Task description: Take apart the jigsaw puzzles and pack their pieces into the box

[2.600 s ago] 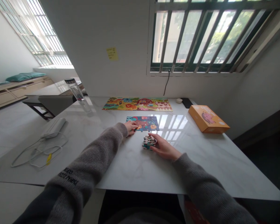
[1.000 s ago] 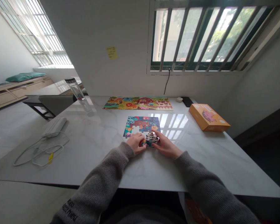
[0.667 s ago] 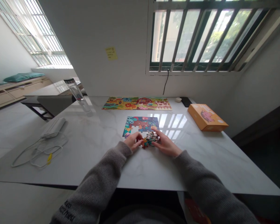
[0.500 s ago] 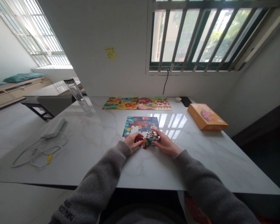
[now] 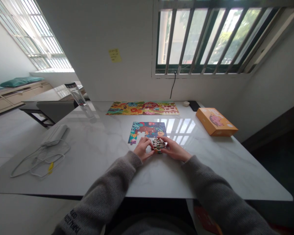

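A stack of jigsaw puzzle pieces [image 5: 159, 144] is between my two hands, low over the white table, its cut edges facing me. My right hand [image 5: 174, 150] grips it from the right, thumb in front and fingers behind. From the left, my left hand [image 5: 143, 149] is closed with thumb and fingertips at the stack's near left edge, where a piece shows partly. Just beyond lies a partly assembled jigsaw puzzle [image 5: 147, 128] in dark blue, teal and brown, with a gap along its near side. My hands partly cover its near edge.
A long, colourful assembled puzzle [image 5: 134, 108] lies along the wall. On the right is an orange box [image 5: 217, 122], near a black phone [image 5: 194, 105] and a small white object [image 5: 186, 103]. At left stand a clear bottle [image 5: 79, 99] and a white device [image 5: 55, 134] with a cable [image 5: 34, 166].
My left hand has moved right, closer to the stack. The dark red and orange pieces that showed spread at its fingers are now mostly out of sight. My right hand still grips the stack.
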Demonstrator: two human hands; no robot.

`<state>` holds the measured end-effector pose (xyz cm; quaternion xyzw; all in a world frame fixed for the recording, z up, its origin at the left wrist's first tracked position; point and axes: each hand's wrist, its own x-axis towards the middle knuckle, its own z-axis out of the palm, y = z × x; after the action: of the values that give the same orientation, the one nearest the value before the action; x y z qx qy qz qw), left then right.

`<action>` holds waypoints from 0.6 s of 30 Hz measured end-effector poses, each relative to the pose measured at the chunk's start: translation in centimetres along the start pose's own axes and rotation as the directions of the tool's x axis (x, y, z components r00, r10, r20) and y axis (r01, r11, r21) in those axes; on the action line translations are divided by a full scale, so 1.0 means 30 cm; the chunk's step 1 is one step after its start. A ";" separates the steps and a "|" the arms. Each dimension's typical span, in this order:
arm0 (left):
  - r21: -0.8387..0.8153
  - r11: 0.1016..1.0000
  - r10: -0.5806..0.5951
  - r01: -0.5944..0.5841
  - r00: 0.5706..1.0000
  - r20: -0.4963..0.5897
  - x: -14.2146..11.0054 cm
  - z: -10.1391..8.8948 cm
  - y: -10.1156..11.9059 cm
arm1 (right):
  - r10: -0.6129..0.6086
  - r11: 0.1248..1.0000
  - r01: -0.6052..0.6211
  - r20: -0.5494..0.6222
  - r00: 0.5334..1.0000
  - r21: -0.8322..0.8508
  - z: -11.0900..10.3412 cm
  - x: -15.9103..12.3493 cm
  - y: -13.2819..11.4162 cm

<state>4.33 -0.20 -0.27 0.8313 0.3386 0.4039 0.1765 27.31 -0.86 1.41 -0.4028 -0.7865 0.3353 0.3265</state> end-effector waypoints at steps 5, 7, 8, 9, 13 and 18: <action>-0.083 0.996 -0.021 0.025 0.999 0.048 -0.005 0.020 -0.016 | -0.003 1.000 0.003 0.061 0.998 0.001 -0.009 0.002 -0.013; -0.119 0.992 -0.029 0.042 0.993 0.111 -0.004 0.023 -0.017 | -0.011 1.000 0.012 0.086 0.996 -0.009 -0.016 0.001 -0.016; -0.135 0.990 -0.029 0.046 0.991 0.130 -0.004 0.024 -0.016 | -0.016 1.000 0.017 0.098 0.995 -0.012 -0.020 -0.001 -0.017; -0.147 0.988 -0.030 0.051 0.990 0.140 -0.003 0.024 -0.014 | -0.020 1.000 0.022 0.110 0.994 -0.012 -0.024 -0.003 -0.018; -0.176 0.980 -0.066 0.090 0.989 0.135 0.000 0.032 0.001 | -0.032 0.999 0.035 0.124 0.992 -0.022 -0.021 -0.011 -0.018; -0.131 0.987 -0.076 0.093 0.989 0.130 0.013 0.006 -0.009 | -0.093 0.984 0.097 0.035 0.995 -0.151 0.014 -0.010 -0.009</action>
<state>4.52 0.25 -0.32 0.8257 0.3335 0.3656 0.2706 27.01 -1.34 1.31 -0.3840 -0.8327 0.2637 0.2994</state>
